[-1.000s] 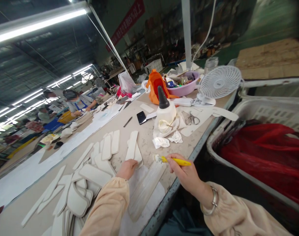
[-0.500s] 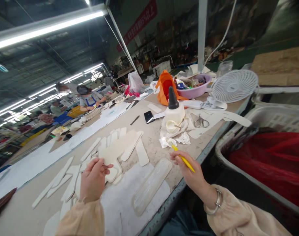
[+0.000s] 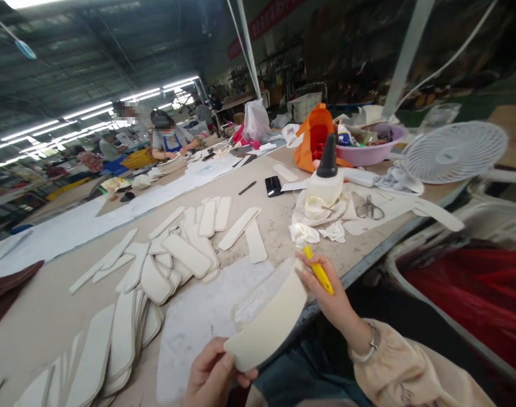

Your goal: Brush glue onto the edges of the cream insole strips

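Observation:
My left hand [image 3: 215, 370] pinches the near end of a cream, round-ended strip [image 3: 270, 325], which bends slightly. At its far end, my right hand [image 3: 332, 288] has its fingertips at the strip's edge while gripping a yellow-handled brush [image 3: 319, 272]. The brush tip points away, near crumpled white tissue [image 3: 304, 232]. Beneath the raised strip lies another strip with a shiny, wet-looking surface [image 3: 251, 299], partly hidden, on a white sheet [image 3: 185, 328]. Loose cream strips [image 3: 185, 254] are heaped left of the sheet.
A white bottle with a black nozzle [image 3: 326, 172] stands behind a small cup [image 3: 317, 207]. Scissors [image 3: 370, 209], a phone [image 3: 273, 186], an orange bag [image 3: 312, 138], a purple basin [image 3: 372, 152] and a fan [image 3: 456, 151] are beyond. A co-worker [image 3: 170, 138] sits at the far left.
My left hand has moved from the heap toward the table's near edge, now with a strip. That strip has come over the shiny one, and my right hand meets its far end. The view has shifted.

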Demonstrator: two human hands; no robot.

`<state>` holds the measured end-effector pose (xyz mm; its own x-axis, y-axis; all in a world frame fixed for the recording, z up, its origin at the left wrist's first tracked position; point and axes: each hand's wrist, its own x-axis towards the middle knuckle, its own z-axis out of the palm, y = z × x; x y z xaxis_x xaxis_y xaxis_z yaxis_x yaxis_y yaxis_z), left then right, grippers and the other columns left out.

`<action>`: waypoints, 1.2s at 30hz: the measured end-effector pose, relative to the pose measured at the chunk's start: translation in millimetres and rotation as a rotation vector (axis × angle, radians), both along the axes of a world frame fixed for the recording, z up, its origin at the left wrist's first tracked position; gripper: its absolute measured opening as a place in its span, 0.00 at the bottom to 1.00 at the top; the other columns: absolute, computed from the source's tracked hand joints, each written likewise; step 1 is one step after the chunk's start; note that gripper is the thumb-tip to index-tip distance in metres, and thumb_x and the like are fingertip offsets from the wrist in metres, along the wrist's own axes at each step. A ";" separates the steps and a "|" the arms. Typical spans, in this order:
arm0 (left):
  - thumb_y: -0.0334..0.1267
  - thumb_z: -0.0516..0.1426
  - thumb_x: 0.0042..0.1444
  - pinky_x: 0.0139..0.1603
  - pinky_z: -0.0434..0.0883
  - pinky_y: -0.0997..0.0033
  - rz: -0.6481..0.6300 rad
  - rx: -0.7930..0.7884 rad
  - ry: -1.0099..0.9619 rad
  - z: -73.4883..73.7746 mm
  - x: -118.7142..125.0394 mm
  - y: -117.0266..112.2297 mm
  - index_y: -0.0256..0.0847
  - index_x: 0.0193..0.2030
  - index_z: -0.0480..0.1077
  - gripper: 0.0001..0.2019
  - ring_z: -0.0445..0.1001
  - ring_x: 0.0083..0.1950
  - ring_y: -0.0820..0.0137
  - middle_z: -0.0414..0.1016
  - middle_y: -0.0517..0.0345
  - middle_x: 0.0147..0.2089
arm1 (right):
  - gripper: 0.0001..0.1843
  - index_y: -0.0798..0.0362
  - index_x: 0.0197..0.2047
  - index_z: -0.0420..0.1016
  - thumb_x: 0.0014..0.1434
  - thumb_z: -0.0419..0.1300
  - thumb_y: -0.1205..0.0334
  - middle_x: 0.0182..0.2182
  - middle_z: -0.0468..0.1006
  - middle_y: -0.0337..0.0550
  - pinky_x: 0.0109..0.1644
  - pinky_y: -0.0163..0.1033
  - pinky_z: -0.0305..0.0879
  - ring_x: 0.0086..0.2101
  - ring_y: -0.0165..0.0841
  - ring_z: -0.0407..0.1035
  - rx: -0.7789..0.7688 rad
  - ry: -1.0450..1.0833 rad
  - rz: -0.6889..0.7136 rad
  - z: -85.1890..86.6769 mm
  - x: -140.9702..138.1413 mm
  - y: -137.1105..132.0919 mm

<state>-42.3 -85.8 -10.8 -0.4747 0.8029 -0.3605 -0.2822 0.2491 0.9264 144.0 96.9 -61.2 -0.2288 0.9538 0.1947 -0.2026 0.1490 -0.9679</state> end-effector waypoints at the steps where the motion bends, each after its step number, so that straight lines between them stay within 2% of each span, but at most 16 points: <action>1: 0.54 0.63 0.46 0.24 0.68 0.72 -0.010 -0.021 0.002 -5.0 -0.1 -1.8 0.41 0.32 0.70 0.18 0.74 0.23 0.69 0.77 0.58 0.22 | 0.15 0.46 0.44 0.57 0.60 0.59 0.54 0.56 0.71 0.52 0.57 0.48 0.64 0.57 0.39 0.65 0.013 -0.009 -0.016 -0.2 0.8 0.4; 3: 0.54 0.61 0.48 0.25 0.68 0.73 -0.055 -0.086 0.070 -14.5 -4.2 -2.3 0.40 0.32 0.70 0.18 0.74 0.24 0.70 0.78 0.56 0.23 | 0.17 0.46 0.43 0.55 0.58 0.62 0.55 0.53 0.73 0.52 0.57 0.49 0.63 0.55 0.40 0.67 0.049 -0.064 -0.066 -2.8 2.2 3.0; 6: 0.54 0.57 0.51 0.22 0.65 0.75 -0.128 -0.206 0.295 -26.3 -16.9 2.7 0.40 0.29 0.66 0.17 0.72 0.23 0.71 0.75 0.58 0.21 | 0.19 0.47 0.41 0.55 0.56 0.63 0.54 0.50 0.76 0.53 0.54 0.50 0.65 0.51 0.42 0.70 0.148 -0.225 -0.165 -9.8 2.1 9.5; 9: 0.50 0.53 0.55 0.23 0.64 0.75 -0.175 -0.264 0.557 -34.2 -31.1 13.3 0.42 0.26 0.64 0.15 0.70 0.21 0.72 0.70 0.63 0.19 | 0.18 0.48 0.42 0.58 0.56 0.62 0.53 0.49 0.77 0.54 0.45 0.46 0.70 0.44 0.42 0.75 0.248 -0.400 -0.225 -16.3 -2.0 16.8; 11: 0.47 0.52 0.55 0.25 0.65 0.74 -0.200 -0.286 0.656 -37.8 -38.4 22.3 0.42 0.25 0.65 0.14 0.69 0.21 0.73 0.68 0.65 0.18 | 0.16 0.48 0.42 0.59 0.57 0.61 0.52 0.49 0.77 0.54 0.40 0.44 0.71 0.39 0.41 0.76 0.300 -0.485 -0.234 -19.2 -6.0 21.9; 17: 0.43 0.52 0.54 0.25 0.61 0.74 -0.236 -0.378 0.786 -46.1 -48.7 43.1 0.41 0.23 0.67 0.12 0.67 0.20 0.72 0.67 0.65 0.16 | 0.16 0.50 0.42 0.62 0.59 0.58 0.49 0.47 0.78 0.53 0.36 0.44 0.72 0.36 0.42 0.77 0.387 -0.636 -0.247 -27.7 -16.1 36.7; 25: 0.42 0.51 0.54 0.27 0.60 0.73 -0.287 -0.467 0.878 -50.5 -51.6 47.7 0.41 0.23 0.68 0.13 0.68 0.22 0.72 0.67 0.64 0.16 | 0.15 0.50 0.43 0.64 0.60 0.58 0.50 0.47 0.78 0.51 0.33 0.42 0.70 0.34 0.41 0.77 0.384 -0.717 -0.211 -42.7 -23.3 41.7; 30: 0.41 0.51 0.55 0.28 0.60 0.73 -0.322 -0.504 0.912 -47.7 -51.6 50.2 0.41 0.24 0.68 0.12 0.69 0.22 0.71 0.68 0.63 0.17 | 0.14 0.51 0.45 0.65 0.60 0.57 0.53 0.46 0.79 0.50 0.35 0.44 0.71 0.34 0.42 0.77 0.330 -0.743 -0.178 -48.6 -23.1 43.9; 36: 0.41 0.51 0.55 0.29 0.59 0.72 -0.355 -0.535 0.965 -47.4 -50.8 52.1 0.42 0.23 0.66 0.12 0.69 0.23 0.70 0.67 0.64 0.16 | 0.14 0.53 0.48 0.66 0.61 0.56 0.57 0.45 0.78 0.51 0.39 0.44 0.72 0.37 0.41 0.76 0.356 -0.728 -0.167 -52.1 -22.8 44.6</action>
